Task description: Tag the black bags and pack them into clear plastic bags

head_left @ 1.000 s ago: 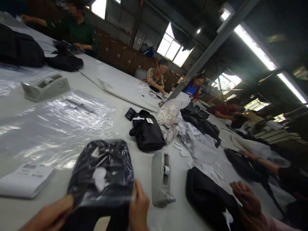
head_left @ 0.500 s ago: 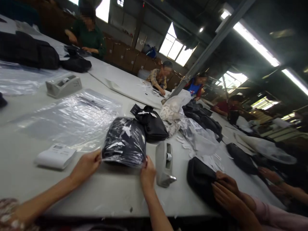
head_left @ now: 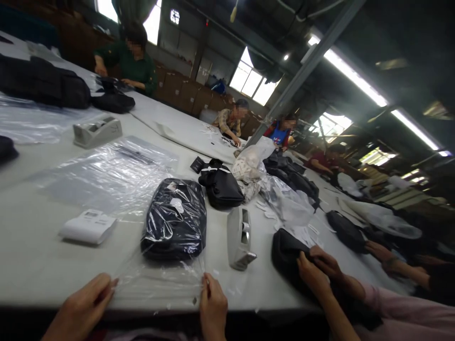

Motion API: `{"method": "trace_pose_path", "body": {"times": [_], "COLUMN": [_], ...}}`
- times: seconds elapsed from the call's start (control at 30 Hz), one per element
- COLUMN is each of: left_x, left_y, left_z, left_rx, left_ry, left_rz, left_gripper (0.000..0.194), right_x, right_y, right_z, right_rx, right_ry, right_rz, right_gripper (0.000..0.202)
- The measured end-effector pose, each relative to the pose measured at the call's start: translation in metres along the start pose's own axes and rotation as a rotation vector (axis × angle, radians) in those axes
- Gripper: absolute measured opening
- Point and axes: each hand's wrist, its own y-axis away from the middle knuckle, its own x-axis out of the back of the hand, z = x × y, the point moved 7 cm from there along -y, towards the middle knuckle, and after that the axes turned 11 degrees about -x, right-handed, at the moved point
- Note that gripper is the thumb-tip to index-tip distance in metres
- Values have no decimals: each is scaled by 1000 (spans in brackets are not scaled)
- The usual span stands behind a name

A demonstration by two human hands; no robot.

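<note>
A black bag in a clear plastic bag (head_left: 175,220) lies on the white table in front of me, its loose open end stretched toward the near edge. My left hand (head_left: 85,303) pinches the left corner of that end, and my right hand (head_left: 212,303) pinches the right corner. A tape dispenser (head_left: 240,239) stands just right of the wrapped bag. To the left lies a stack of white labels (head_left: 88,226). Behind the wrapped bag on the right sits another black bag (head_left: 222,187) with a dark tag.
Flat clear plastic bags (head_left: 110,170) and a second dispenser (head_left: 97,131) are at the left. A co-worker's hands (head_left: 320,270) hold a black bag (head_left: 284,255) at the right. Crumpled plastic (head_left: 287,199) lies beyond. Other people work across the table.
Both my hands have moved down toward the table's near edge, drawing the plastic's end out. The wrapped bag now lies flatter and shows its full length.
</note>
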Motion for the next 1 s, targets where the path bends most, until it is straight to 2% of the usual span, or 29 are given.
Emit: {"method": "trace_pose_path", "body": {"times": [0.1, 0.2, 0.3, 0.37, 0.43, 0.5, 0.57, 0.6, 0.67, 0.73, 0.8, 0.87, 0.93, 1.0], "left_x": [-3, -5, -2, 2, 9, 9, 2, -2, -3, 3, 8, 9, 8, 3], "left_y": [22, 35, 47, 50, 46, 34, 19, 13, 5, 2, 2, 4, 7, 9], "left_z": [-8, -2, -1, 1, 10, 25, 40, 46, 55, 59, 60, 61, 61, 59], "left_rx": [113, 23, -55, -98, -169, -262, -353, -394, -453, -493, -533, -588, -625, -623], "left_ry": [18, 55, 18, -16, -84, -175, -214, -200, -134, -82, -43, 6, 74, 144], "left_rz": [25, 17, 55, 108, 178, 176, 94, 57, 56, 131, 167, 175, 180, 175], "left_gripper": [23, 26, 40, 42, 40, 44, 41, 37, 35, 36, 38, 43, 46, 47], "right_x": [7, 16, 24, 23, 10, -12, -32, -39, -47, -50, -56, -66, -80, -95], "right_y": [15, 29, 54, 77, 96, 105, 99, 93, 76, 60, 47, 35, 23, 12], "right_z": [8, 7, 4, -9, -33, -60, -82, -92, -107, -116, -118, -115, -109, -108], "right_rx": [-48, -1, 35, 140, 317, 453, 501, 506, 506, 534, 570, 584, 570, 568], "right_ry": [8, -1, -10, -20, -14, 21, 58, 70, 79, 103, 151, 189, 199, 217], "right_rz": [-53, -38, 100, 156, 77, -84, -195, -206, -133, 5, 108, 135, 101, 35], "right_gripper": [33, 34, 31, 29, 28, 32, 41, 44, 47, 47, 47, 54, 66, 67]}}
